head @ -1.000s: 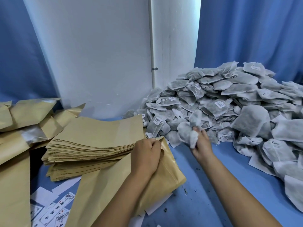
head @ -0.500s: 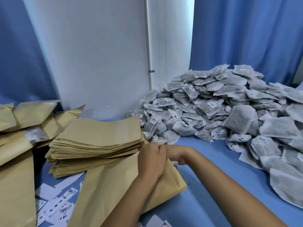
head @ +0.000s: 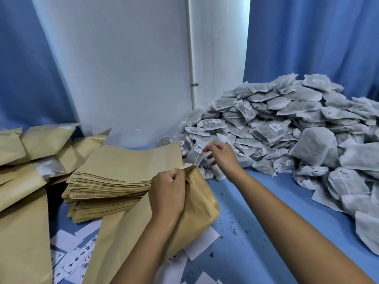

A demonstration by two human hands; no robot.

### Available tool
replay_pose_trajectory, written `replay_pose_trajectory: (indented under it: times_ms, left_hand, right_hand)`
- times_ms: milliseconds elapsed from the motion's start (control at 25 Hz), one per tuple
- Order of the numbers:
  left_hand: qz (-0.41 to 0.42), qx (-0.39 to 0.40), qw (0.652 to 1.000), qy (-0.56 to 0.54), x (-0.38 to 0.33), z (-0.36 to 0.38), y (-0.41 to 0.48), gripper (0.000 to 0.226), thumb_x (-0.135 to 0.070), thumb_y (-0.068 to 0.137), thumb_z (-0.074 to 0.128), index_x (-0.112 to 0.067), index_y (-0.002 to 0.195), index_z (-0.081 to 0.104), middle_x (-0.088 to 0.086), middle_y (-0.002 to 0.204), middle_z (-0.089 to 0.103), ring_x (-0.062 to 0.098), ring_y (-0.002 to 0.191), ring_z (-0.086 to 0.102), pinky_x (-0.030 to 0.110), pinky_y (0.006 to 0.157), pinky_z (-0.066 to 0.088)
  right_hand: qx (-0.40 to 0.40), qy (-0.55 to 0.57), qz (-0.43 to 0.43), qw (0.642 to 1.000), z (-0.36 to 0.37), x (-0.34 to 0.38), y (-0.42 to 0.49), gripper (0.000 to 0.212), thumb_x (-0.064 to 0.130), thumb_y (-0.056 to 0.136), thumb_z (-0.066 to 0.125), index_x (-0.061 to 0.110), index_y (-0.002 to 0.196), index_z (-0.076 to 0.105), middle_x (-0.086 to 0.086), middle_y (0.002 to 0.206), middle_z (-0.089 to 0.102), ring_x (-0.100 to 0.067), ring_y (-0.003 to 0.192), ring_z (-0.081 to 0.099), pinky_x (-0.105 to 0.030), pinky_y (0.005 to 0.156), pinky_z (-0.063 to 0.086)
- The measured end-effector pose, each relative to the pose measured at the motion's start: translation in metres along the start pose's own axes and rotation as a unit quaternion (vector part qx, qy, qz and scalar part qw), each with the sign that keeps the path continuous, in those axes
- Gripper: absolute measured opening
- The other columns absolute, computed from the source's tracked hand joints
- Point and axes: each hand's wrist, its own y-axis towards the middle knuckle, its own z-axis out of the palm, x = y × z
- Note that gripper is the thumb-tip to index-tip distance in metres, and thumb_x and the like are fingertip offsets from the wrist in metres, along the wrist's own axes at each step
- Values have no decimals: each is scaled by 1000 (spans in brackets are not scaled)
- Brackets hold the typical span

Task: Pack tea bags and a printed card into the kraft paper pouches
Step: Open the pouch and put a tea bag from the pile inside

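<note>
My left hand [head: 168, 193] grips the mouth of a bulging kraft pouch [head: 202, 203] that lies tilted on the blue table. Just above the pouch's opening, my right hand [head: 222, 157] pinches a tea bag's paper tag [head: 204, 149] between thumb and forefinger. A thin string runs from the tag down to the pouch mouth, and the other fingers are spread. The big pile of grey tea bags [head: 287, 130] rises right behind that hand. Printed cards [head: 75, 261] lie scattered at the lower left, partly under the pouch.
A tall stack of flat empty kraft pouches [head: 123, 171] sits left of my left hand. More kraft pouches [head: 30, 144] lie at the far left. A white wall and blue curtains close off the back. Tea crumbs dot the blue table [head: 256, 232].
My right hand carried a bunch of tea bags from the pile into the pouch mouth, then came out and rose toward the pile, now pinching a tag. My left hand kept its grip.
</note>
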Motion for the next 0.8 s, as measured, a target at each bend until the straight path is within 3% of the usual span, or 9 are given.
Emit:
replay_pose_trajectory:
  times_ms: [40,120,200,280,360,440,560,680,800]
  left_hand:
    - [3,7,1000,2,-1,1,-1,48,-15,85,54,-19,46,25,-1,46,17,18,51,19,32,50,19]
    - [9,24,1000,10,2,3,-4,43,-18,84,54,-19,50,28,-1,48,18,17,52,19,32,49,20]
    - [22,44,998,42,3,3,-4,42,-23,83,54,-20,50,29,2,49,20,18,51,19,32,48,20]
    - [48,55,992,103,3,0,0,41,-31,80,54,-15,49,34,4,49,28,18,48,22,33,47,22]
    - [55,60,990,120,2,-3,5,42,-33,80,55,-13,51,31,3,48,32,19,48,24,32,46,23]
    - [48,57,989,126,0,-4,7,43,-33,81,54,-13,51,29,4,48,30,19,48,22,32,45,20]
    - [29,51,991,123,-4,1,5,43,-32,82,53,-14,53,27,5,48,24,20,49,22,32,45,19]
    - [14,30,991,130,-10,5,0,42,-28,83,51,-13,50,31,6,47,28,22,47,27,31,45,20]
    - [21,28,985,169,-17,6,-7,46,-30,86,49,-12,46,36,4,45,34,22,46,35,31,44,21]
  right_hand:
    - [-23,-36,-7,999,8,-6,10,23,16,94,48,7,99,69,-14,109,63,-17,86,57,-23,65,47]
    - [47,-91,49,993,27,-26,24,28,20,94,49,10,116,63,-15,127,49,-20,106,48,-26,80,46]
    - [67,-103,76,989,39,-37,31,30,12,93,45,1,117,60,-18,122,50,-25,107,49,-34,84,46]
    - [-35,-76,21,996,36,-38,32,28,4,92,45,-6,108,65,-10,94,60,-21,84,56,-35,73,48]
    - [-194,-14,-14,981,25,-34,24,14,10,89,58,3,90,70,-4,82,63,-19,77,59,-34,72,50]
    - [-235,171,-18,957,4,-28,10,7,11,83,69,12,76,68,-3,78,66,-16,75,61,-30,72,50]
    - [-16,348,4,937,-29,-20,-18,7,5,81,68,9,75,66,-5,74,67,-15,70,64,-26,68,54]
    - [156,79,45,984,-43,-16,-45,13,-3,81,65,6,71,66,-6,58,58,-10,45,50,-18,42,39]
    - [229,-104,36,967,-17,-17,-69,17,-8,80,57,1,69,66,-9,51,50,-11,39,41,-19,41,33]
